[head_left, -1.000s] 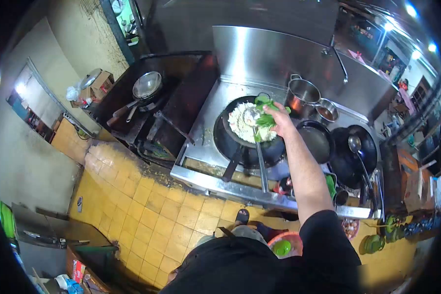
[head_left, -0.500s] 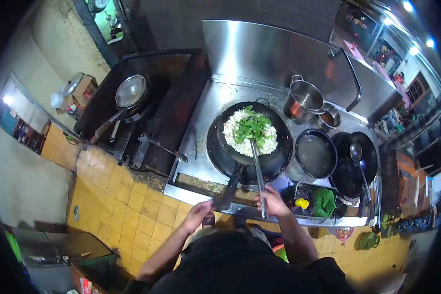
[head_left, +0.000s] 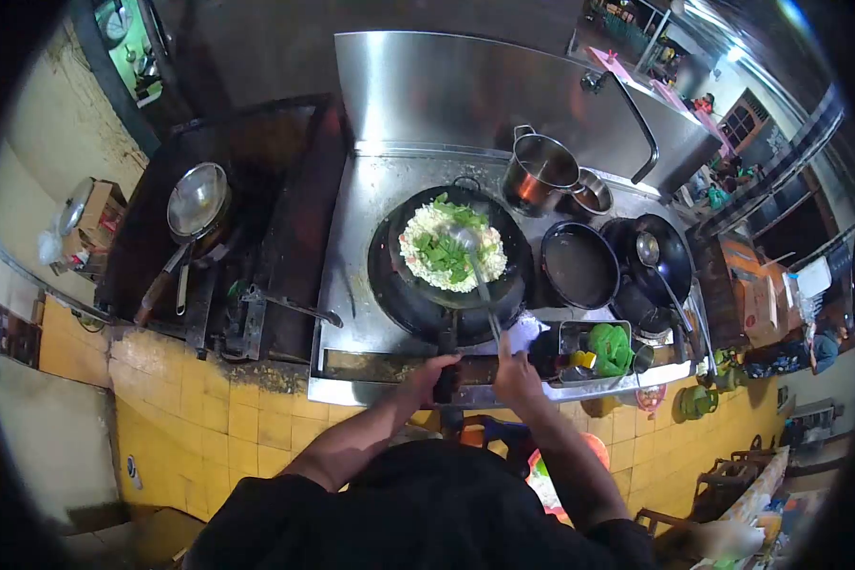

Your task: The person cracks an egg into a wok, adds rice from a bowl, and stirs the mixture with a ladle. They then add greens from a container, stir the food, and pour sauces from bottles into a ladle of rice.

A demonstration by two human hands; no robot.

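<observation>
At the centre of the frame a black wok (head_left: 390, 285) sits on the steel table (head_left: 350, 237), filled with rice and greens (head_left: 449, 253). Just below it, the left hand (head_left: 432, 371) is closed around the wok's handle at the table's front edge. Beside it to the right, the right hand (head_left: 516, 373) grips the end of a ladle (head_left: 479, 288), whose bowl rests in the food above both hands. An empty pan (head_left: 578, 265) lies to the wok's right.

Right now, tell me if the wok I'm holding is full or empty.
Partly full: the wok, gripped by the left hand, holds mounded rice and green leaves; the ladle in the right hand rests in it.
</observation>
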